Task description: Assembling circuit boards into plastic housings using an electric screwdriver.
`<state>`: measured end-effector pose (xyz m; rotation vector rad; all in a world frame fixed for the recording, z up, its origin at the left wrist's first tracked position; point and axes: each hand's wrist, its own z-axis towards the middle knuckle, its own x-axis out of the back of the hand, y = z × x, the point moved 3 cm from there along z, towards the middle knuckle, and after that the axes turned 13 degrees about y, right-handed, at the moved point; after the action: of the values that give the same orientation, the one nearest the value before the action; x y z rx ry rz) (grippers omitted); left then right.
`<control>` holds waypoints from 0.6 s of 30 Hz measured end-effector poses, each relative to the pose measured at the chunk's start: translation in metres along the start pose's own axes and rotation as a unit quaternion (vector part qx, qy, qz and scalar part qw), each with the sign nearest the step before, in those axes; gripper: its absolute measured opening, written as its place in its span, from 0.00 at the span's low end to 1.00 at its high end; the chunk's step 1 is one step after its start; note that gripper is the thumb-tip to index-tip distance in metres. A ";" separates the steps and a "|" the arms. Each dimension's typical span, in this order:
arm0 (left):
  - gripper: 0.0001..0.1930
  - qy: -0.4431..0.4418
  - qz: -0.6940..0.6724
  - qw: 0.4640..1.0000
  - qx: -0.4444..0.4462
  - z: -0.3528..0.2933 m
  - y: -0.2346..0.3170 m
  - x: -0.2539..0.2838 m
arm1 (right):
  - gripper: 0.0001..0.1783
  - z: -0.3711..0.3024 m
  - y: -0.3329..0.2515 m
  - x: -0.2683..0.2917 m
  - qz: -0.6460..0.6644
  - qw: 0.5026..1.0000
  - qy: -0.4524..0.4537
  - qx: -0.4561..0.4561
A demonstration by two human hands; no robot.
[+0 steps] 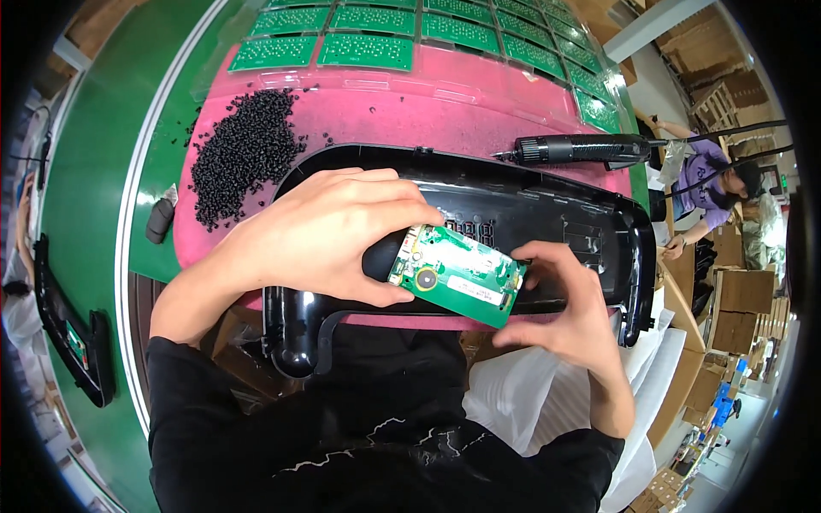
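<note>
Tilted above a glossy black plastic housing (534, 205), a green circuit board (466, 272) is held between my two hands. My left hand (342, 235) grips its left end, thumb on the near side and fingers on the far side. Around the right end curl the fingers of my right hand (569, 299), with the index finger at the far corner and the thumb by the near corner. The housing lies hollow side up, and its slotted area shows just beyond the board. My left hand and wrist cover part of its left side.
Loose black screws (244, 154) are heaped on the pink mat (385, 111). A black electric screwdriver (581, 150) lies behind the housing. Clear trays hold several green boards (368, 50) at the back. Another black housing (73, 333) sits far left. A person (705, 175) is at right.
</note>
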<state>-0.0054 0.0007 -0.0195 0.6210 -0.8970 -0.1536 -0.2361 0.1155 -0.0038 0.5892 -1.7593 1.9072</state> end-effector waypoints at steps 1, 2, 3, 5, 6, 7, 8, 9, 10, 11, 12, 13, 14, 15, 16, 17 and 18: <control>0.32 -0.001 0.000 1.000 0.001 0.000 0.000 0.000 | 0.40 0.002 0.011 0.000 0.011 1.000 0.010 0.012; 0.32 -0.003 0.014 1.000 0.012 0.001 -0.002 -0.001 | 0.38 0.006 0.019 0.000 0.044 0.999 0.023 0.016; 0.32 -0.006 0.028 0.999 0.025 0.001 -0.004 -0.001 | 0.36 0.012 0.027 0.000 0.047 0.997 0.046 0.050; 0.32 -0.017 0.045 0.997 0.053 0.001 -0.007 -0.003 | 0.33 0.025 0.034 0.003 0.029 0.993 0.062 0.095; 0.32 -0.018 0.045 0.997 0.055 0.001 -0.007 -0.004 | 0.32 0.028 0.036 0.002 0.021 0.994 0.063 0.088; 0.32 -0.014 0.061 0.997 0.053 0.001 -0.007 -0.005 | 0.33 0.030 0.039 0.000 0.005 0.994 0.057 0.098; 0.32 -0.009 0.079 0.995 0.053 0.000 -0.007 -0.005 | 0.33 0.031 0.041 -0.002 -0.010 0.993 0.049 0.108; 0.32 -0.011 0.079 0.995 0.055 0.000 -0.007 -0.005 | 0.33 0.032 0.040 -0.003 -0.008 0.993 0.048 0.107; 0.33 -0.008 0.087 0.995 0.055 0.000 -0.006 -0.004 | 0.33 0.032 0.039 -0.003 -0.020 0.993 0.053 0.105; 0.33 -0.006 0.094 0.994 0.055 0.000 -0.006 -0.004 | 0.33 0.031 0.038 -0.004 -0.034 0.992 0.059 0.103; 0.33 -0.007 0.093 0.994 0.056 -0.001 -0.005 -0.005 | 0.33 0.031 0.038 -0.005 -0.033 0.993 0.057 0.101; 0.34 -0.006 0.099 0.994 0.054 -0.002 -0.005 -0.006 | 0.32 0.032 0.035 -0.006 -0.046 0.990 0.064 0.118; 0.34 -0.010 0.106 0.993 0.052 0.000 -0.005 -0.007 | 0.32 0.032 0.036 -0.006 -0.055 0.987 0.072 0.133; 0.34 -0.014 0.104 0.993 0.053 0.002 -0.005 -0.008 | 0.32 0.032 0.038 -0.006 -0.053 0.988 0.072 0.129; 0.34 -0.021 0.106 0.993 0.055 0.004 -0.005 -0.009 | 0.32 0.032 0.041 -0.005 -0.053 0.988 0.072 0.124; 0.34 -0.024 0.108 0.992 0.057 0.003 -0.005 -0.009 | 0.32 0.031 0.040 -0.006 -0.056 0.988 0.071 0.121; 0.34 -0.025 0.107 0.992 0.056 0.002 -0.005 -0.009 | 0.32 0.031 0.039 -0.006 -0.056 0.989 0.072 0.120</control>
<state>-0.0122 -0.0011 -0.0275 0.6234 -1.0201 0.0739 -0.2551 0.0817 -0.0360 0.6047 -1.3902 2.0417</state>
